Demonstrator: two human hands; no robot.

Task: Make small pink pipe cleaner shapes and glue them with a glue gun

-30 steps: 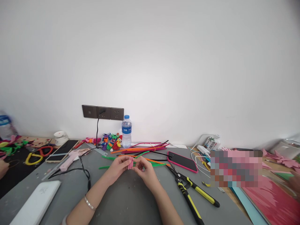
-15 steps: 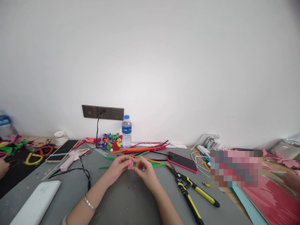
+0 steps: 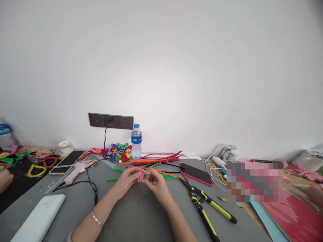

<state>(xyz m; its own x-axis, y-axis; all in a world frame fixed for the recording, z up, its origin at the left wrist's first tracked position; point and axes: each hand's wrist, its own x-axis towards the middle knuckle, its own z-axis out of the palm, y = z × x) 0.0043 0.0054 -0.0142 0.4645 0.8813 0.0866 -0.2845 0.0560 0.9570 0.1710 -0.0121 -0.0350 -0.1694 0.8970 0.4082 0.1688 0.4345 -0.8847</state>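
Note:
Between the fingertips of both hands is a small pink coiled piece point(image 3: 140, 175) that looks like bent pipe cleaner. My left hand point(image 3: 128, 179) pinches it from the left, and my right hand point(image 3: 153, 179) grips its other side with thumb and fingers. Part of the piece is hidden by the fingers. Green pipe cleaners point(image 3: 112, 180) lie on the grey table point(image 3: 136, 215) just behind the hands. A bundle of orange and magenta pipe cleaners point(image 3: 153, 159) rests farther back. Right of my right hand lie pliers with yellow and black handles point(image 3: 202, 201).
A pink-edged phone point(image 3: 196, 173) and a water bottle point(image 3: 136, 143) stand beyond the hands. To the left are small colourful figures point(image 3: 121, 152), a pink glue gun point(image 3: 73, 174) with its black cord, and a white power bank point(image 3: 39, 218). Co-workers' hands show at both edges.
Both my hands and the pink piece stay almost still. At the far left, a co-worker's hand has come slightly farther into view.

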